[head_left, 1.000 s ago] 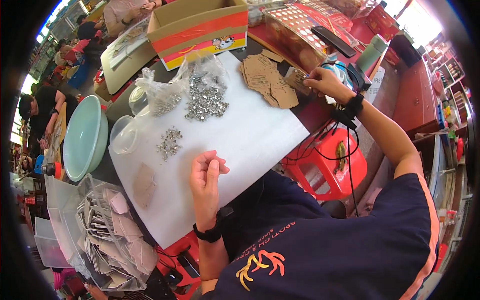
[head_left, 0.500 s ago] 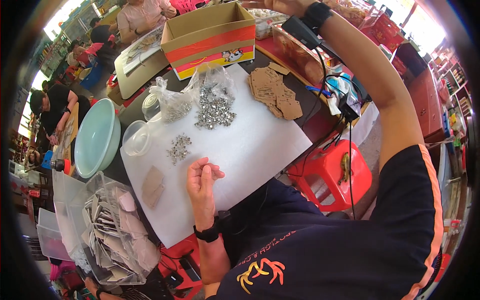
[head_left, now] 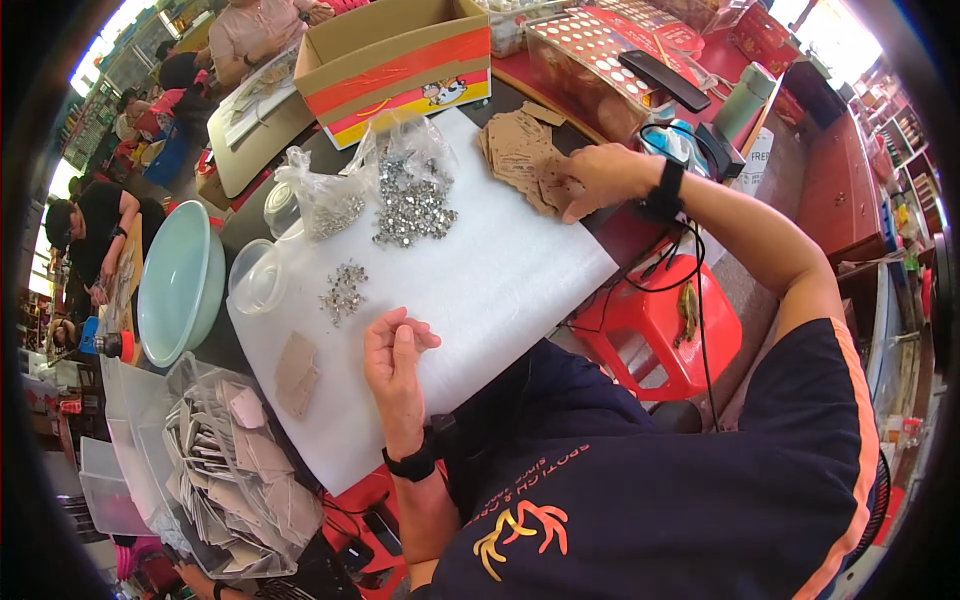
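1. Right hand [head_left: 598, 172] stretched far out to the stack of brown cardboard tags [head_left: 522, 158] at the far right edge of the white foam sheet [head_left: 500, 290]; fingers spread flat and pressing on the top tags, nothing pinched or lifted.
2. Left hand [head_left: 395, 360] resting near the sheet's front edge, fingers curled loosely inward; possibly pinching something tiny, but too small to tell.
3. Small scatter of silver metal pieces [head_left: 343, 290] lying just beyond the left hand; larger heap of the same pieces [head_left: 413, 205] farther back, spilling from an opened clear plastic bag [head_left: 330, 195].
4. Two loose brown tags [head_left: 296, 372] lying left of the left hand, near the sheet's corner.
5. Clear plastic cup [head_left: 257, 283] and pale green bowl [head_left: 178, 285] sitting at the sheet's left edge; clear bin of finished bagged cards [head_left: 235, 470] below them.
6. Risk, by judgement: tag stack sitting close to the table's edge, so a careless drag of the flat right hand likely to fan tags off onto the red stool [head_left: 650, 325].
7. Further risk: reaching arm passing over black cables [head_left: 690, 260], liable to snag the wrist strap.
8. Also: loose metal pieces easily swept away by a forearm sliding across the smooth sheet.
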The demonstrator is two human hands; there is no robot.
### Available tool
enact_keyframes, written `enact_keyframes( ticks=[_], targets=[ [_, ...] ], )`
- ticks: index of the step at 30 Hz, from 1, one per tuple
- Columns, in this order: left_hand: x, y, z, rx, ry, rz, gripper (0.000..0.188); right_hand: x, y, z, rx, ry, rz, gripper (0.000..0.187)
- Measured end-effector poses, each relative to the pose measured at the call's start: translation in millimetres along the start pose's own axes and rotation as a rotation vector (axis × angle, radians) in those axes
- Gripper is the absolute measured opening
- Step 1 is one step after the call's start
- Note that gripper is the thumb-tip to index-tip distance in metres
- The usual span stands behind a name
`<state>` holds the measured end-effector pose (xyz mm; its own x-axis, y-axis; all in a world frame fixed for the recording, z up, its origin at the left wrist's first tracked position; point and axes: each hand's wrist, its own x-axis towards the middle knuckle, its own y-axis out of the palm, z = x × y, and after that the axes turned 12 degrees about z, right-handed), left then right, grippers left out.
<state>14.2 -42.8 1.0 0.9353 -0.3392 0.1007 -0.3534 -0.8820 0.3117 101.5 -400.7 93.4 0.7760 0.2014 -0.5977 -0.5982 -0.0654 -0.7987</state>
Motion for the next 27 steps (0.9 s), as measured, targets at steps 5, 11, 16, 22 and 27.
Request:
enact_keyframes(
  ticks=[5,11,16,22,27],
  targets=[
    [-1,0,-1,0.060,-0.001,-0.004,0.020,-12,24,-3,0.083,-0.079,-0.229,0.055],
    [0,7,-5,0.032,-0.008,-0.015,0.021,-17,18,-35,0.314,-0.335,-0.245,0.026],
    [-4,11,-13,0.103,-0.010,-0.009,0.021,-36,-11,25,0.770,-0.314,0.095,0.028],
    [-9,16,-24,0.197,0.019,0.012,0.026,-12,-6,91,0.948,-0.591,0.201,0.023],
    [-16,13,-26,-0.013,-0.006,0.066,0.026,11,15,150,1.004,-0.700,0.278,0.022]
  ],
)
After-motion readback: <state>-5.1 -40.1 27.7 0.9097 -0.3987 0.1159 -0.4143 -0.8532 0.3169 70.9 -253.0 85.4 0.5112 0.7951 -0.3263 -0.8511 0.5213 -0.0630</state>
